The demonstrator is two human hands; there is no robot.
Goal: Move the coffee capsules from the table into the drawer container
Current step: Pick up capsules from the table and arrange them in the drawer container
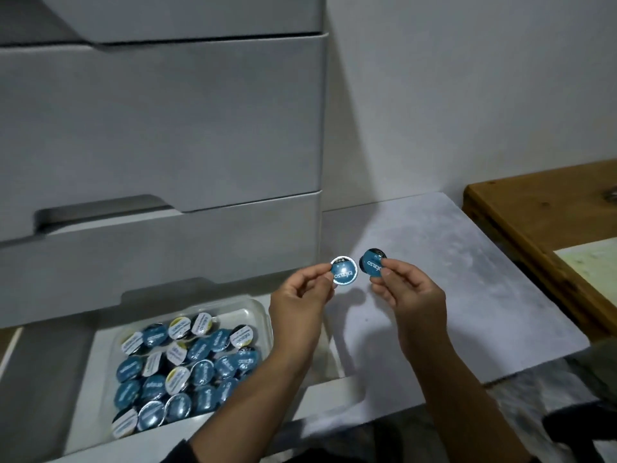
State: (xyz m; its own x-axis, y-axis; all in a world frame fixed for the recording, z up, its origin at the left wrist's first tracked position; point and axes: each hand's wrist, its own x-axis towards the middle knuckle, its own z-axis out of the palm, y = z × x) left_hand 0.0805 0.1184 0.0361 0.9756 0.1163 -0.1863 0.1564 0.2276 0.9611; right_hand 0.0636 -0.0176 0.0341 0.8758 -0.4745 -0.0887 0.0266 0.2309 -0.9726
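My left hand [302, 295] pinches a blue-lidded coffee capsule [344, 271] by its edge, lid facing me. My right hand [409, 292] holds a second blue capsule [371, 261], tilted, just to the right of the first. Both capsules hang above the left edge of the grey marbled table top [467, 279]. Below and to the left, the bottom drawer [86, 379] is pulled out. In it sits a clear plastic container [258, 307] filled with several blue and white-lidded capsules [180, 365]. No capsules are visible on the table.
A white drawer unit [160, 128] with closed upper drawers fills the left. A wooden table [547, 208] stands at the right, with a pale sheet [591, 262] on it. A white wall is behind. Dark fabric [581, 426] lies at the lower right.
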